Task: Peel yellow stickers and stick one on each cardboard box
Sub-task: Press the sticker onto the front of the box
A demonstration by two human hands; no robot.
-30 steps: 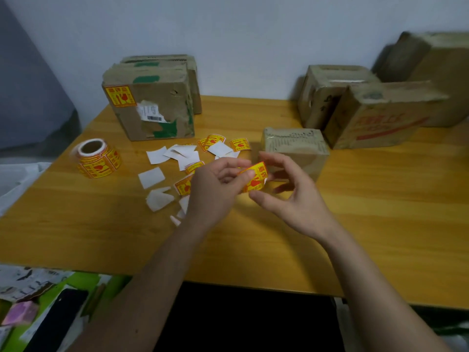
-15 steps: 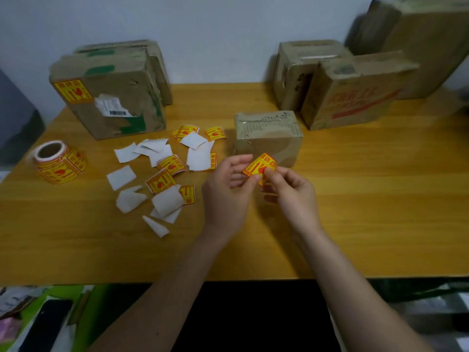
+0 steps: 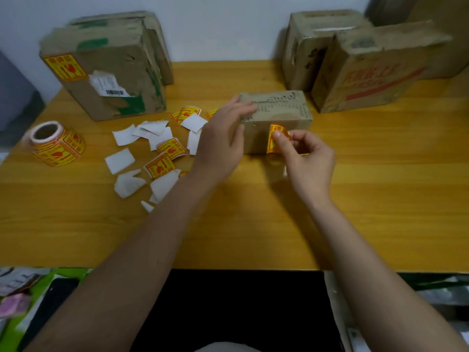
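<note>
1. Both hands have gone forward from the spot above the table where they held the yellow sticker (image 3: pixel 277 141) between them half a second ago; the sticker now lies against the near face of the small cardboard box (image 3: pixel 276 120) at frame centre, its lower edge curling off near the tabletop.
2. The right hand (image 3: pixel 308 163) pinches the sticker, thumb tip pressed on its upper part, the other fingers curled below.
3. The left hand (image 3: pixel 223 141) rests on the small box's left end, its straight fingers laid over the top left corner, holding nothing.
4. Left of the box, loose yellow stickers (image 3: pixel 165 158) and white backing scraps (image 3: pixel 119 161) lie scattered on the wooden table (image 3: pixel 380 186).
5. A sticker roll (image 3: pixel 57 143) sits on its side near the left edge of the frame.
6. In the upper left stands a large cardboard box (image 3: pixel 106 72) with a yellow sticker on its front upper corner and a white barcode label; a second box stands just behind it.
7. In the upper right stand a box with red print (image 3: pixel 375 77) and a plain box (image 3: pixel 307 49) touching its left side, both against the wall.
</note>
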